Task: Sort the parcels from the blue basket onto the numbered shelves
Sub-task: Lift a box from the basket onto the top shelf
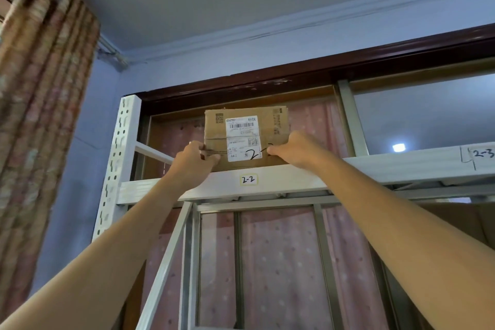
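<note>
Two hands hold a box (245,139) up high.
Left hand (194,162) and right hand (294,149) grip its sides on shelf (294,178) 2-2.

Dim bluish indoor light, blurred curtain (40,88) at left, wide-angle edge distortion

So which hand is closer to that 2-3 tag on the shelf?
Right. The right hand grips the parcel nearer the 2-3 tag; the left hand holds its far side.
</note>
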A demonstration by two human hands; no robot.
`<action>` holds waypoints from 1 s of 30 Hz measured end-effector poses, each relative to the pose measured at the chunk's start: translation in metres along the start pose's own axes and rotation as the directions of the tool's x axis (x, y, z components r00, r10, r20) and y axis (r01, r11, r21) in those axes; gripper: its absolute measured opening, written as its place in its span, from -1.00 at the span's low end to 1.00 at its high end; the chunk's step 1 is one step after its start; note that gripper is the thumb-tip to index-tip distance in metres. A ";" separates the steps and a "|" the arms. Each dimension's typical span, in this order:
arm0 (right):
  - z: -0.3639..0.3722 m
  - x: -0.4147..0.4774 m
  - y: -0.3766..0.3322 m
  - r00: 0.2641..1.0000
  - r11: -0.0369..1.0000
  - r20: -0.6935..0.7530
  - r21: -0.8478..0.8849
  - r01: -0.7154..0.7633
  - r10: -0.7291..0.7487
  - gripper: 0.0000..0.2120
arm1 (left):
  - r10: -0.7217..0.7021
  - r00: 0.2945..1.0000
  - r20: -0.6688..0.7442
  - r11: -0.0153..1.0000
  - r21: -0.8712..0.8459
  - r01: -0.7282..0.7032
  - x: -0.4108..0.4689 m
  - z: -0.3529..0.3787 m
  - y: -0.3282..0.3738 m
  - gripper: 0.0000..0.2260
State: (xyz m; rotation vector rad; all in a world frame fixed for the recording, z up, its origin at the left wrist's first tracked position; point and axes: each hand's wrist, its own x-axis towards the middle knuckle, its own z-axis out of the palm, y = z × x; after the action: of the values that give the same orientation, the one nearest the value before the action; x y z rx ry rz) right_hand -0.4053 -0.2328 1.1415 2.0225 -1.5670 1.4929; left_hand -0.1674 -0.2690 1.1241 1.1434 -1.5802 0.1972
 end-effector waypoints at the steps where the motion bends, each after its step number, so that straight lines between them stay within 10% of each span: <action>1: 0.001 0.005 0.001 1.000 1.000 0.026 0.015 -0.010 0.009 -0.66 | 0.000 1.000 0.014 1.000 0.004 0.000 0.004 0.003 -0.006 -0.66; 22: 0.012 0.037 0.003 0.976 0.996 0.198 0.009 -0.090 0.087 -0.66 | -0.072 0.979 0.190 0.991 0.125 0.049 0.035 -0.001 -0.021 -0.63; 30: 0.015 0.030 -0.002 0.971 0.995 0.224 -0.066 -0.070 0.083 -0.25 | -0.085 0.973 0.213 0.991 0.117 0.061 0.033 -0.011 -0.025 -0.72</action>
State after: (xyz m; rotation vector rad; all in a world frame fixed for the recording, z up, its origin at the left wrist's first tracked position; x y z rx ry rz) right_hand -0.3966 -0.2601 1.1586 2.1870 -1.7699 1.2615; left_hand -0.1391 -0.2933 1.1451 1.3441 -1.7326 0.1141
